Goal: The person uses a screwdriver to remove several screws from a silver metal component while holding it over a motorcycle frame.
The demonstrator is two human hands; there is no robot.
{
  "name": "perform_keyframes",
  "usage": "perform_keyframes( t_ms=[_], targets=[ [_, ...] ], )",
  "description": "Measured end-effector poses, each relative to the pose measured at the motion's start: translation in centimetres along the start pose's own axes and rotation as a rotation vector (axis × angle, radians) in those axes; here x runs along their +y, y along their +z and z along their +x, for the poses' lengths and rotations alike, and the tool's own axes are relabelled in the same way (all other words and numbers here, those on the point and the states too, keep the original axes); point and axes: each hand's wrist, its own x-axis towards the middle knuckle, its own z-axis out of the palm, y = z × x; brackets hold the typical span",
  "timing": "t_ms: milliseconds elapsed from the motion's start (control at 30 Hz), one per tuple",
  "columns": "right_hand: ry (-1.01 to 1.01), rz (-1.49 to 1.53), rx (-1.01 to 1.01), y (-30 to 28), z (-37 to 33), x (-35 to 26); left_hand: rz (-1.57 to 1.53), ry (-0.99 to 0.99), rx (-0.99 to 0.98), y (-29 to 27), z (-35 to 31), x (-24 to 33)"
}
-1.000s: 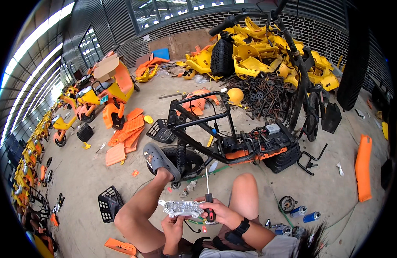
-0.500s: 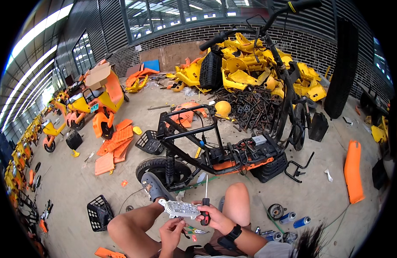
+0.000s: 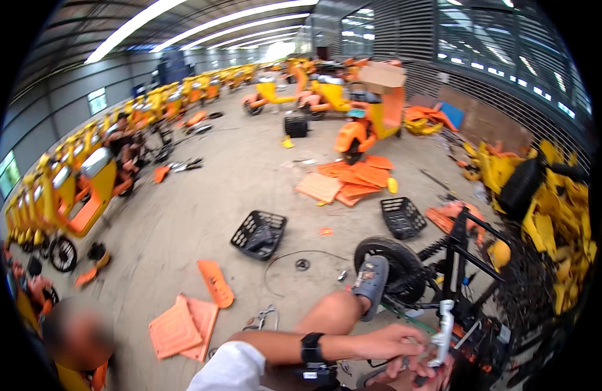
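A clear and silver lamp unit, seen edge-on, stands upright near the lower right. My right hand, blurred and partly covered, is closed around its lower part. Reaching across from the left, my left hand is beside the lamp with its fingers bent together; what they pinch is hidden. A black band circles my left wrist. A thin pale screwdriver shaft slants out beyond the lamp, its handle hidden. Just past my hands stands the black scooter frame with its rear wheel.
Black baskets and orange panels lie on the floor. A yellow parts heap rises at right. Scooters line the left; another person sits beside them, and a second person is at lower left.
My view has swung left, so the scooter frame and my hands now appear farther right. The lamp has turned from face-up to edge-on. The left forearm now stretches across the lower picture.
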Motion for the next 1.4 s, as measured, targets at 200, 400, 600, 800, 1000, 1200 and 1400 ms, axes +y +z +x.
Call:
perform_keyframes(
  t_ms=[200, 400, 600, 800, 1000, 1200, 1400],
  targets=[
    [-0.217, 0.033, -0.103, 6.1, -2.0, -4.7, -0.155, 0.001, 0.042, 1.8, 2.0, 6.3],
    [-0.884, -0.270, 0.126, 10.3, 3.0, -5.3, 0.028, -0.087, 0.157, 2.6, 6.2, 10.5],
    [-0.854, -0.263, 0.050, 10.4, 10.3, -7.0, 0.132, -0.027, 0.342, -3.0, 11.5, 9.9],
    [-0.865, -0.271, 0.055, 5.5, 12.7, -9.2, 0.141, -0.228, 0.224, -3.9, 14.6, 9.3],
    [-0.778, -0.427, 0.117, 1.4, 12.8, -10.2, -0.071, -0.359, 0.187, -7.0, 17.3, 6.3],
    [-0.805, -0.418, -0.041, 0.8, 11.8, -10.3, -0.254, -0.337, 0.174, -7.8, 16.9, 5.6],
    [-0.866, -0.585, 0.235, 1.0, 12.5, -10.6, -0.239, -0.083, 0.323, -8.4, 17.1, 6.6]
  ],
)
